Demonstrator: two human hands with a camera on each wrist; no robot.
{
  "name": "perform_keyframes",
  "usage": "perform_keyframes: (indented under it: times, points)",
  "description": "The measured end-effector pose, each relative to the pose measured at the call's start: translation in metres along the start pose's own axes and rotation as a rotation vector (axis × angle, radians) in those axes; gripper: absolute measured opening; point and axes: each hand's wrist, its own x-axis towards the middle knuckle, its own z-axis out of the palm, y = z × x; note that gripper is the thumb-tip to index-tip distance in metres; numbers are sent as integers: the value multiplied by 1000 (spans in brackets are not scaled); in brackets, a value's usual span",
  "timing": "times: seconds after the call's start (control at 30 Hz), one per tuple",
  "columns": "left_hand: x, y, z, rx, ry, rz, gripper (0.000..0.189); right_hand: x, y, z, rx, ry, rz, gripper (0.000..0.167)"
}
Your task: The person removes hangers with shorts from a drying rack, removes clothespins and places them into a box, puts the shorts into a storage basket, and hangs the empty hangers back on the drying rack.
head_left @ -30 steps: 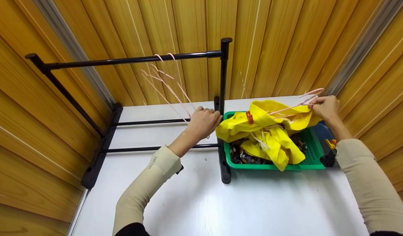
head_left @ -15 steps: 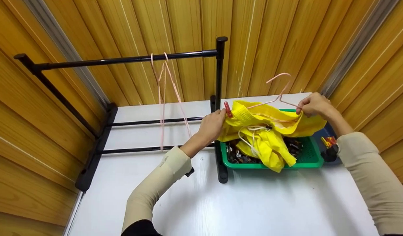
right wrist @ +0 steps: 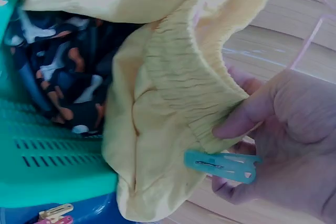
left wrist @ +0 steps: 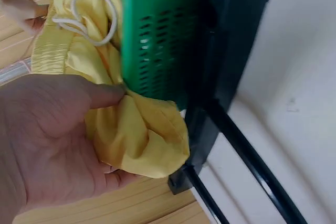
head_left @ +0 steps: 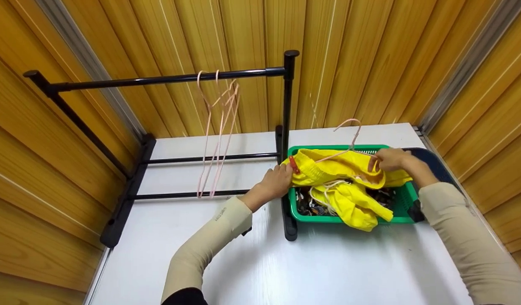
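Observation:
Yellow shorts with an elastic waistband and white drawstring lie bunched over the green basket. A pink hanger has its lower part inside the waistband, hook upward. My left hand pinches the shorts' left side between thumb and fingers, beside a red clothespin at the waistband. At the other side, my right hand pinches the waistband near the hanger's right arm. In the right wrist view a blue-green clothespin lies against that hand's fingers; whether it clips the cloth, I cannot tell.
Dark patterned cloth lies in the basket. A black rack stands to the left, with pink hangers on its bar. Right of the basket is a dark blue tray; loose clothespins show in it.
My left hand has moved right, from beside the rack post onto the shorts. My right hand has come down and left, and the hanger and waistband sit lower. The rack's hangers have swung.

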Motion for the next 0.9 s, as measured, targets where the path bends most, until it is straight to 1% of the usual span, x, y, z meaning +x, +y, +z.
perform_keyframes:
  times: [0.1, 0.2, 0.3, 0.4, 0.43, 0.5, 0.57, 0.63, 0.73, 0.9]
  points:
    - [2, 0, 6, -25, -19, -5, 31, 3, 3, 7, -76, 11, -17, 36]
    - [3, -1, 7, -25, -48, -26, 34, 6, 3, 13, -113, 49, -53, 40]
    - [1, -2, 10, -14, -26, -29, 34, 9, 3, 18, -135, 83, -77, 42]
    - [-1, -7, 11, -49, -23, -23, 38, 12, 2, 23, -145, 121, -86, 40]
    - [-1, -8, 10, -65, -33, -19, 39, 13, 2, 25, -152, 134, -87, 40]
    - [-1, -12, 9, -81, -75, -7, 39, 15, 3, 28, -165, 164, -88, 41]
    - [0, -14, 8, -65, -104, 16, 36, 16, 3, 31, -182, 192, -87, 43]
    - [1, -16, 7, -23, -108, 45, 31, 17, 5, 34, -201, 222, -91, 45]
    - [2, -19, 6, 42, -90, 67, 31, 17, 5, 36, -194, 264, -91, 43]
    - [3, -22, 5, 94, -34, 64, 30, 15, 6, 32, -99, 351, -128, 36]
